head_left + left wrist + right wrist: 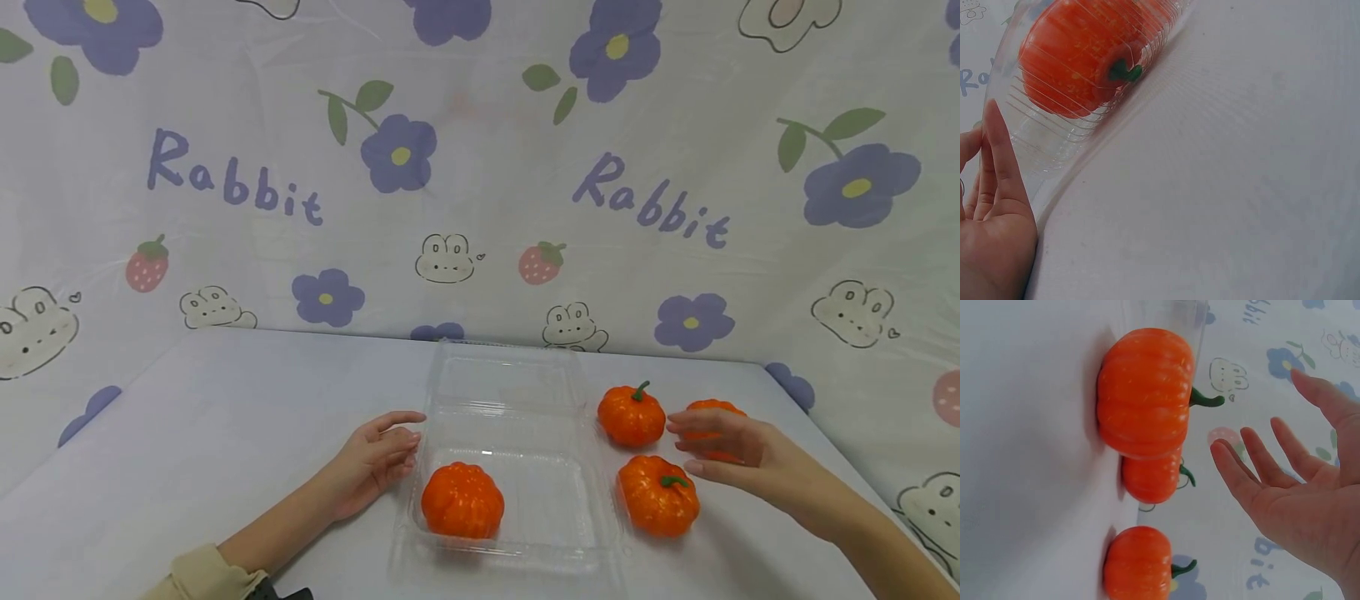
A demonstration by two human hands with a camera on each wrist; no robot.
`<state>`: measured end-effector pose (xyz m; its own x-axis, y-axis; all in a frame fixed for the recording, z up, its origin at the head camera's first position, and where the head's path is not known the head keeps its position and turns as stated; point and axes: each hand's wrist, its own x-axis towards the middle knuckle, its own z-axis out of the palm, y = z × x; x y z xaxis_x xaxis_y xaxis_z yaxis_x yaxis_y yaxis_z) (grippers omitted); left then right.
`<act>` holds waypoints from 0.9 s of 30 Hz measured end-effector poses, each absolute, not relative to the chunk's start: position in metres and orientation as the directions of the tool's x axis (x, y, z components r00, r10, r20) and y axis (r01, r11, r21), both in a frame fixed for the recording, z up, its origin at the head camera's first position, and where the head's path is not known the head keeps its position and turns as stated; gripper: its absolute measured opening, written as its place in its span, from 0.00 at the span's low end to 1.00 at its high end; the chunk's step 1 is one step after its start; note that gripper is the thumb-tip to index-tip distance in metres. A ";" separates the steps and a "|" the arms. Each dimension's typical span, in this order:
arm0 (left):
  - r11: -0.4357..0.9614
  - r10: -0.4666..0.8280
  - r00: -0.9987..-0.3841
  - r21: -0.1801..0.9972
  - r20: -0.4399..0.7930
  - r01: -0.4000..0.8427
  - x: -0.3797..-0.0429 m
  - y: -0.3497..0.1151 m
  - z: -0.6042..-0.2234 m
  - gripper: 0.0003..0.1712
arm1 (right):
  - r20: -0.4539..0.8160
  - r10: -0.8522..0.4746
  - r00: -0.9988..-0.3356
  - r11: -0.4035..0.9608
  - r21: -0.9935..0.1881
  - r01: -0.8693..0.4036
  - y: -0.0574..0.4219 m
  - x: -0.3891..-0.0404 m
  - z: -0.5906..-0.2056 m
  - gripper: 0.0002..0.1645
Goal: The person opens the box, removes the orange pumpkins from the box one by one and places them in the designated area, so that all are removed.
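A clear plastic box (pixel 543 500) with its lid folded back stands mid-table. Inside, at its left, lies an orange toy pumpkin (pixel 462 502); in the left wrist view its green stem shows low through the ribbed wall. My left hand (pixel 375 462) is at the box's left side, fingertips right at the wall. My right hand (pixel 757 467), fingers spread and nothing between them, hovers over the pumpkins right of the box. Of these, the front pumpkin (pixel 658 496) lies nearest, with a back pumpkin (pixel 632 416) behind it. A far-right pumpkin (pixel 716 407) is partly hidden by this hand.
The box's lid (pixel 510 375) lies open toward the back of the white table (pixel 262 417). Behind the table hangs a cloth (pixel 480 208) printed with flowers, rabbits and strawberries.
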<state>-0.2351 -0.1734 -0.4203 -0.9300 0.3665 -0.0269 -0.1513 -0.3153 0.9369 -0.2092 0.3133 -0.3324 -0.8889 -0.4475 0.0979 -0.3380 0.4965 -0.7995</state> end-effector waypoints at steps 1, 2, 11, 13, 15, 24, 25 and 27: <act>-0.315 0.367 -0.930 0.937 -0.025 -0.150 -0.235 -0.173 -0.420 0.16 | 0.106 -0.447 -0.888 0.491 -0.801 -0.343 0.312 -0.208 -0.332 0.27; -0.314 0.368 -0.930 0.938 -0.024 -0.148 -0.235 -0.173 -0.421 0.16 | 0.113 -0.446 -0.888 0.486 -0.802 -0.347 0.310 -0.207 -0.331 0.27; -0.316 0.375 -0.927 0.938 -0.015 -0.143 -0.235 -0.173 -0.420 0.16 | 0.101 -0.438 -0.893 0.450 -0.835 -0.315 0.290 -0.199 -0.320 0.27; -0.320 0.375 -0.927 0.937 -0.012 -0.142 -0.235 -0.173 -0.420 0.16 | 0.112 -0.442 -0.890 0.447 -0.833 -0.326 0.285 -0.198 -0.318 0.28; -0.323 0.374 -0.928 0.936 -0.011 -0.142 -0.235 -0.174 -0.420 0.16 | 0.123 -0.441 -0.889 0.445 -0.830 -0.336 0.279 -0.197 -0.316 0.27; -0.327 0.377 -0.926 0.934 -0.012 -0.145 -0.235 -0.174 -0.419 0.15 | 0.143 -0.491 -0.860 0.381 -0.852 -0.359 0.251 -0.192 -0.305 0.24; -0.330 0.377 -0.926 0.933 -0.012 -0.147 -0.235 -0.174 -0.419 0.14 | 0.130 -0.495 -0.859 0.378 -0.858 -0.348 0.248 -0.192 -0.305 0.24; -0.337 0.379 -0.925 0.930 -0.011 -0.149 -0.235 -0.173 -0.419 0.14 | 0.103 -0.493 -0.864 0.384 -0.866 -0.322 0.242 -0.193 -0.304 0.25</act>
